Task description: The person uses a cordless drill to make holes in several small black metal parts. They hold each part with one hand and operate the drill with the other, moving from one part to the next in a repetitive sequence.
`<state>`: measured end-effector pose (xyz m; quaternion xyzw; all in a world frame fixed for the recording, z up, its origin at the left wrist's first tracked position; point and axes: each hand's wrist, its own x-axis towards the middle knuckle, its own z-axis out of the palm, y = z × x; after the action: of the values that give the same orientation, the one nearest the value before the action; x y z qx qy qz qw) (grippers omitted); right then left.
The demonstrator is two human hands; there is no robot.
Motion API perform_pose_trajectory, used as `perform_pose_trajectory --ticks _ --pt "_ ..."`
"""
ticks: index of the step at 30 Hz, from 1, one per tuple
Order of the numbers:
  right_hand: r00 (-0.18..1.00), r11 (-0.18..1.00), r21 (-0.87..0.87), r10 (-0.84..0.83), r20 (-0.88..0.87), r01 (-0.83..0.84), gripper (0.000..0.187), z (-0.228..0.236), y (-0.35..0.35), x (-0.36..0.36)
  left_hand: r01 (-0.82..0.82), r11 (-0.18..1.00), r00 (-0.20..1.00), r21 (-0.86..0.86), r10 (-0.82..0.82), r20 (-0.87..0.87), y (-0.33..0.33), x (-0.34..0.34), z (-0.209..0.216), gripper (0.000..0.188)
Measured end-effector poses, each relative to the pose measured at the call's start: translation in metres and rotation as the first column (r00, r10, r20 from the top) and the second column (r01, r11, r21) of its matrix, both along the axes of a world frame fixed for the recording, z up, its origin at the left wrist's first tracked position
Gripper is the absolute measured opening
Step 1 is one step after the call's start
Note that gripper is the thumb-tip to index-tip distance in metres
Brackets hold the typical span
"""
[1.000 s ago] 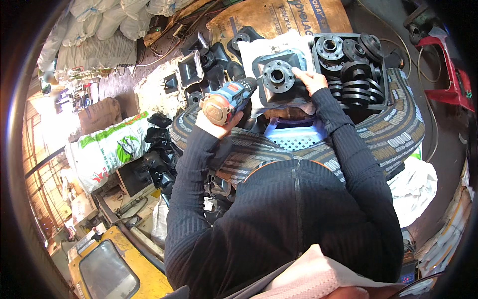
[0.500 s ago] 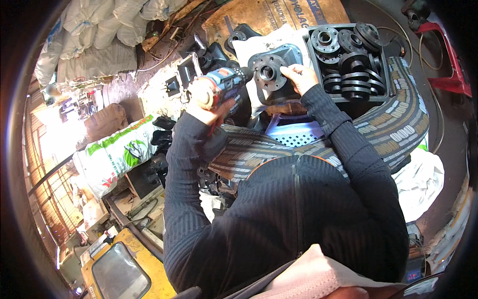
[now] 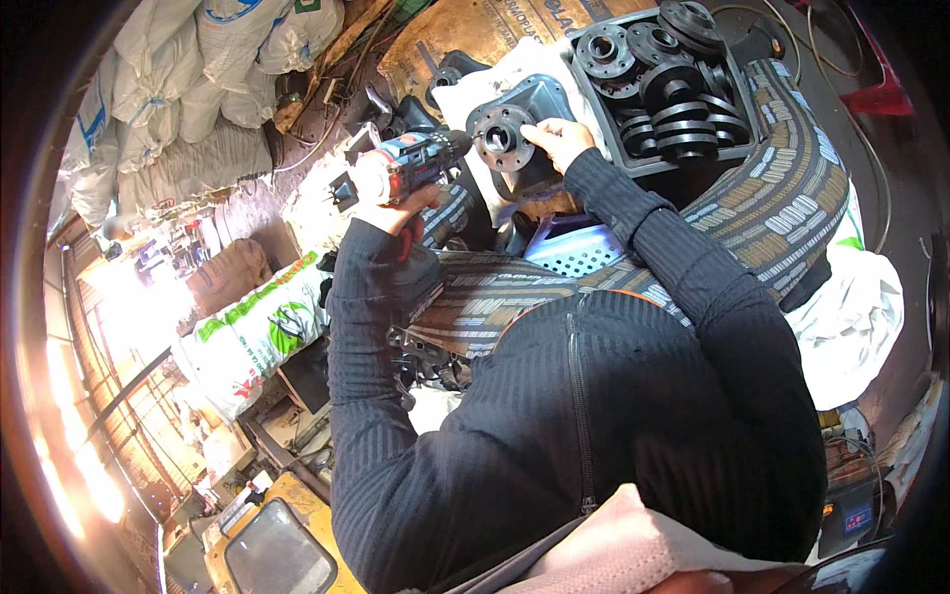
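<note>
My left hand [image 3: 388, 210] is wrapped around the grip of a blue and red cordless drill [image 3: 408, 160]. The drill lies level, its black chuck pointing right at the left rim of a round black metal flange [image 3: 491, 150]. This flange has a raised centre bore and a ring of small holes. At its right rim, the thumb and fingers of my right hand [image 3: 564, 145] are closed in a pinch on the edge. Behind the flange sits a dark metal housing [image 3: 544, 97] on a white cloth [image 3: 473, 97]. Whether the drill tip touches the flange I cannot tell.
A grey crate [image 3: 648, 163] full of similar flanges stands to the right. Patterned fabric [image 3: 792, 213] lies across my lap and beyond. A white perforated plastic piece [image 3: 574, 252] is below the flange. White sacks [image 3: 163, 99] are piled at far left; a yellow-framed machine [image 3: 282, 554] is lower left.
The whole view has shifted, so the flange, crate and hands appear farther up and left. Both hands keep their holds, and the drill remains beside the flange's left rim.
</note>
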<state>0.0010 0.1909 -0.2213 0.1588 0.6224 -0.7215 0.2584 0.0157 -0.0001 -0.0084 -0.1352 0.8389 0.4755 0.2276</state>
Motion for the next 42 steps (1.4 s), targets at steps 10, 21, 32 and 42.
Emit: perform_pose_trajectory --ticks 10,21,32,42 --pt "0.987 0.983 0.118 -0.126 -0.098 0.138 0.036 -0.003 -0.005 0.011 0.416 0.896 0.909 -0.152 -0.417 0.028 -0.005 -0.042 -0.001 0.06" --pt "0.985 0.988 0.043 -0.149 0.092 0.145 0.024 -0.008 0.0 0.014 0.522 0.778 0.85 -0.349 -0.446 0.279 -0.024 -0.06 -0.027 0.048" --pt "0.996 0.993 0.086 -0.086 0.023 0.084 0.031 -0.012 0.004 0.011 0.421 0.87 0.905 -0.258 -0.382 0.188 -0.025 -0.049 -0.041 0.052" --pt "0.933 0.854 -0.472 -0.039 0.358 0.217 0.037 -0.005 0.036 -0.001 0.394 0.889 0.887 -0.233 -0.434 -0.157 0.012 0.023 0.01 0.038"
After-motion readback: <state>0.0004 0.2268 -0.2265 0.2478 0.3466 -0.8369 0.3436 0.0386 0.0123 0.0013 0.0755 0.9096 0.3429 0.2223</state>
